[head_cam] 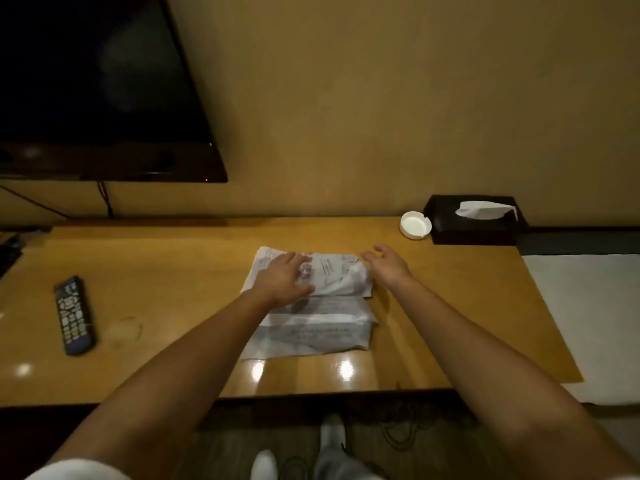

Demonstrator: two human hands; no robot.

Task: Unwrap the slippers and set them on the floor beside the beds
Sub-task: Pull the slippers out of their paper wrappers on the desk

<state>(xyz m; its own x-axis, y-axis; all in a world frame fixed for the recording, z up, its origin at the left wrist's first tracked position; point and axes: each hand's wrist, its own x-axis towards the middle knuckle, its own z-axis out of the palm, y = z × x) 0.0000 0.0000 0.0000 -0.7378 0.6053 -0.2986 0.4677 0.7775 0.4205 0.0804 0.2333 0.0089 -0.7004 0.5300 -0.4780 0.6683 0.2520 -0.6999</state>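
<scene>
Two wrapped slipper packs lie on the wooden desk (173, 258). The far pack (336, 271) is in clear printed plastic; the near pack (318, 330) lies just in front of it, touching it. My left hand (284, 277) rests flat on the left half of the far pack, fingers spread. Just past that pack's right end, my right hand (389, 263) hovers with its fingers apart and holds nothing. The slippers themselves are hidden inside the wrapping.
A remote control (73, 315) lies at the desk's left. A white ashtray (415, 225) and a black tissue box (476, 220) stand at the back right. A dark TV (97, 91) hangs on the wall. A white bed (595, 317) adjoins the desk's right side.
</scene>
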